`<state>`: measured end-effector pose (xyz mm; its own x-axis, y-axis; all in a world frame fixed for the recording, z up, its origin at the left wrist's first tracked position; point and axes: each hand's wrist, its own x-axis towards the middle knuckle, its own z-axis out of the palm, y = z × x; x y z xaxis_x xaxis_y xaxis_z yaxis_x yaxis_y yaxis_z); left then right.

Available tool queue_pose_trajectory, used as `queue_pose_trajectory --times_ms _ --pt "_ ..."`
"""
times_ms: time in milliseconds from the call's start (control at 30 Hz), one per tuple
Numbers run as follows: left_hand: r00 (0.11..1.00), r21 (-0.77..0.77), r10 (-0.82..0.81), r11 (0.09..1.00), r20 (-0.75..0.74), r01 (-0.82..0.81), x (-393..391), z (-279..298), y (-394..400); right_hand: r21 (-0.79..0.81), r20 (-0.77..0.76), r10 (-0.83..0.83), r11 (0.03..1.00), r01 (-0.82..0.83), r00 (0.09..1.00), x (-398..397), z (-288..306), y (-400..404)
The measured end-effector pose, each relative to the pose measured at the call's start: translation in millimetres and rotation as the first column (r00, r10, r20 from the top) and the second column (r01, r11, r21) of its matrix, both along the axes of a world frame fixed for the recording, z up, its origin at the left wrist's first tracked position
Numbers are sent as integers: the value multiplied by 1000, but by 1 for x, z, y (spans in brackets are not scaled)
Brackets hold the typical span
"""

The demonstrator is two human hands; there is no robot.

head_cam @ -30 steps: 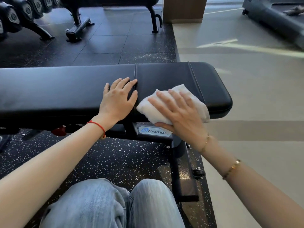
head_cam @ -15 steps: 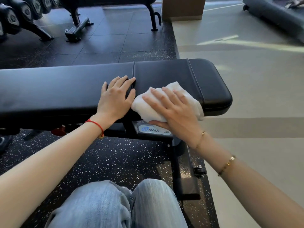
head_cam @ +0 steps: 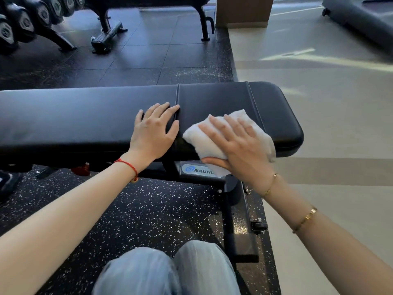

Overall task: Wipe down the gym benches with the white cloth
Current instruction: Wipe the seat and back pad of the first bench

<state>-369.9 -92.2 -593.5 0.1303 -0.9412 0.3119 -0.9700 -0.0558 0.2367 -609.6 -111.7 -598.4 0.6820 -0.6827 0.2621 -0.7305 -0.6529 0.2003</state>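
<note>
Label on frame plate (head_cam: 198, 170) under the bench (head_cam: 85, 116) pad: blue swirl logo + "NAUTIL", rest covered by right hand (head_cam: 240, 145) & cloth. No other readable text; hex dumbbells (head_cam: 25, 22) top left carry round marks, too small to read.

White cloth (head_cam: 202, 141) sits on near edge of pad, right section, draping over the front edge. Right hand lies on it w/ fingers spread flat, thumb tucked under the cloth's lower edge, so it's clamped between thumb & palm. Left hand (head_cam: 153, 133) flat on the pad just left of the cloth, fingers straight, tips at the pad seam, holding nothing.

Vs 0.5 s ago: cloth & right hand have slid right along the pad, gap to left hand is wider; left hand hasn't moved. More of the label shows now.
</note>
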Motion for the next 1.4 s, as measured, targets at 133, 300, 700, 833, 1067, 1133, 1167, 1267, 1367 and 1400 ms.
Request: queue_pose_trajectory --times_ms 133,300,700,833,1067,1133,1167,1267,1367,1400 --pt "1000 -19 -4 1000 8 5 2 -1 0 -71 73 -69 995 74 995 -37 -5 -1" --pt "1000 -1 -5 1000 9 5 -2 -1 -1 72 121 -195 980 187 973 -54 5 -4" --pt "1000 63 -9 998 -2 9 -6 9 -2 235 187 -232 954 186 954 -6 19 -3" --pt "998 4 -68 998 9 68 -32 19 -9 125 223 -253 965 229 941 -36 5 10" --pt "994 23 -99 995 -35 100 -102 12 -31 199 379 -432 902 383 818 -65 -2 -6" --pt "998 47 -56 997 -33 58 -114 10 -38 223 407 -448 894 389 796 -67 -2 -15" --pt "999 54 -31 998 -25 33 -117 9 -40 234 424 -450 893 385 786 -69 -2 -21" --pt "1000 38 2 999 0 -2 -120 6 -41 334 507 -463 883 330 727 -80 -3 -41" --pt "1000 18 3 1000 22 -4 -120 7 -41 534 636 -521 830 161 569 -94 -4 -69" --pt "1000 12 6 1000 18 -7 -121 8 -40 599 652 -551 796 92 521 -99 -4 -79"
